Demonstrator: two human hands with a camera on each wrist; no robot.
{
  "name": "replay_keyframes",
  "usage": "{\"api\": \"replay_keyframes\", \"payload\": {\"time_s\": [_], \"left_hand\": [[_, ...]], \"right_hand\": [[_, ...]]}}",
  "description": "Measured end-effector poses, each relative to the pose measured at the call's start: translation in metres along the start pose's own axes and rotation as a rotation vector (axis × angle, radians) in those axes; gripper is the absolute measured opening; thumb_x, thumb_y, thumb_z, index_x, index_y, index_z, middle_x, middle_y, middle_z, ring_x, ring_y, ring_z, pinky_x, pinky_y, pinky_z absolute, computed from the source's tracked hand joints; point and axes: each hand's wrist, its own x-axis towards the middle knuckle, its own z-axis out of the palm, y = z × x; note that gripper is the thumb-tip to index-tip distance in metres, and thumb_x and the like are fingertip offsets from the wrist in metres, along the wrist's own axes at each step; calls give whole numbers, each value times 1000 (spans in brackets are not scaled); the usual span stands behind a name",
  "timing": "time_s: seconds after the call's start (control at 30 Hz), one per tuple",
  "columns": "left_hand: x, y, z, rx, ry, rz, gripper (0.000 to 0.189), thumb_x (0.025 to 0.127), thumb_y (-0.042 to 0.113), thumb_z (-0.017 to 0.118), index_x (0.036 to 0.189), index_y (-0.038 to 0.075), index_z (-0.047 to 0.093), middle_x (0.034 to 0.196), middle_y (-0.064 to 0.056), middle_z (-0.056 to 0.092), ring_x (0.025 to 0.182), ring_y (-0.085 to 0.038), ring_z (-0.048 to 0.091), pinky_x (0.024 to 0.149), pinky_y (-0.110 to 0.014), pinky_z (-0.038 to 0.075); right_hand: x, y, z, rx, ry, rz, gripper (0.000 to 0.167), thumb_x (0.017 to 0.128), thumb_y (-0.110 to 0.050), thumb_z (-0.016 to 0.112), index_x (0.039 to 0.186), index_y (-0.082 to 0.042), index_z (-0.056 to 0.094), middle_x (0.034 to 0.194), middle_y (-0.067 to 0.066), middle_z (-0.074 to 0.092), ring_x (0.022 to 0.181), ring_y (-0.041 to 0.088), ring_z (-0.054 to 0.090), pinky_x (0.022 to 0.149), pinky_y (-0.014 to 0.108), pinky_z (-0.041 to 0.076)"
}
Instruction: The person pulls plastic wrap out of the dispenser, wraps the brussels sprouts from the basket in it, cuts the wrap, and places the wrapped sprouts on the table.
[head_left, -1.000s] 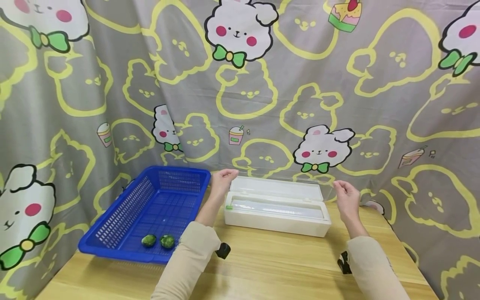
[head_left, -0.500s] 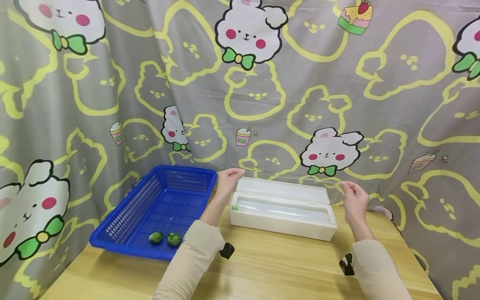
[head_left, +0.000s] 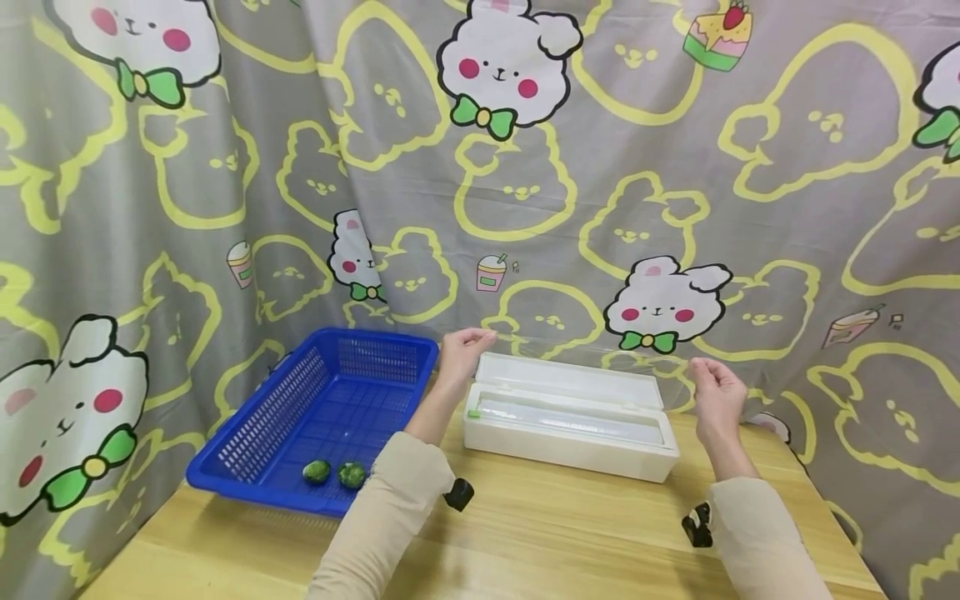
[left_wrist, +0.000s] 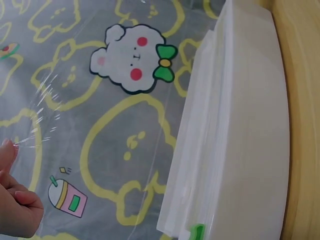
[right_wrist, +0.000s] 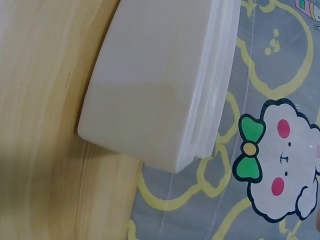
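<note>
A sheet of clear cling film [left_wrist: 50, 107] stretches above the white cling film dispenser [head_left: 570, 450], faint against the curtain. My left hand [head_left: 459, 360] pinches its left end between thumb and fingers, and in the left wrist view creases run out from the fingertips [left_wrist: 10, 145]. At the other end my right hand [head_left: 718, 402] pinches the film just past the dispenser's right side. The dispenser's lid [head_left: 566, 379] is raised at the back. Inside lies a film roll [head_left: 570, 421], and a green slider [head_left: 474, 413] sits at its left end.
Left of the dispenser stands a blue plastic basket [head_left: 255, 497] with two small round green vegetables [head_left: 333, 474] near its front. Everything rests on a wooden table [head_left: 570, 533]. A grey patterned curtain [head_left: 405, 167] hangs close behind and at the left.
The head view has turned slightly left, so the scene sits further right in it. Both hands keep pinching the film, nearly unmoved over the dispenser.
</note>
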Motion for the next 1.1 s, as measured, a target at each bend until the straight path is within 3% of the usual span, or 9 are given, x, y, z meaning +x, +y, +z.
{"api": "replay_keyframes", "payload": {"time_s": [0.33, 0.47, 0.63, 0.77, 0.97, 1.1], "left_hand": [[-1, 9, -5, -2, -23, 39, 20, 82, 9, 66, 89, -9, 66, 81, -9, 68, 79, -21, 62, 67, -21, 46], [-2, 12, -5, -17, -25, 36, 19, 83, 8, 66, 89, -9, 66, 78, -7, 68, 72, -15, 60, 65, -20, 45], [-3, 16, -5, -13, -29, 37, 19, 82, 10, 66, 88, -8, 67, 81, -8, 68, 67, -6, 55, 70, -25, 46], [-2, 20, -6, -16, -33, 58, 18, 82, 9, 66, 87, -8, 67, 79, -7, 67, 67, -6, 54, 73, -30, 46], [-4, 26, -5, -21, -36, 58, 19, 82, 9, 66, 91, -8, 67, 77, -4, 66, 68, -8, 53, 67, -23, 43], [-5, 30, -5, -16, -39, 66, 19, 82, 9, 66, 92, -8, 67, 86, -10, 68, 75, -9, 56, 76, -26, 46]], "right_hand": [[-1, -8, -2, -62, -9, -47, 26, 86, -7, 61, 64, -22, 61, 53, -11, 41, 47, 0, 31, 44, 12, 25], [-2, -13, -3, -77, 0, -40, 26, 86, -8, 61, 64, -22, 61, 52, -10, 41, 46, 0, 31, 43, 12, 25], [-4, -19, -4, -99, -4, -56, 26, 86, -8, 60, 65, -21, 60, 52, -10, 40, 45, 0, 32, 42, 13, 25], [-4, -22, -3, -72, -3, -77, 25, 86, -6, 60, 65, -20, 60, 52, -10, 40, 44, 0, 32, 41, 13, 24], [-4, -27, -3, -59, 11, -96, 27, 86, -3, 59, 65, -20, 61, 52, -10, 40, 46, 0, 31, 42, 13, 24], [-4, -30, -2, -45, 15, -112, 29, 86, -2, 59, 63, -20, 61, 51, -9, 40, 45, 0, 31, 42, 13, 23]]}}
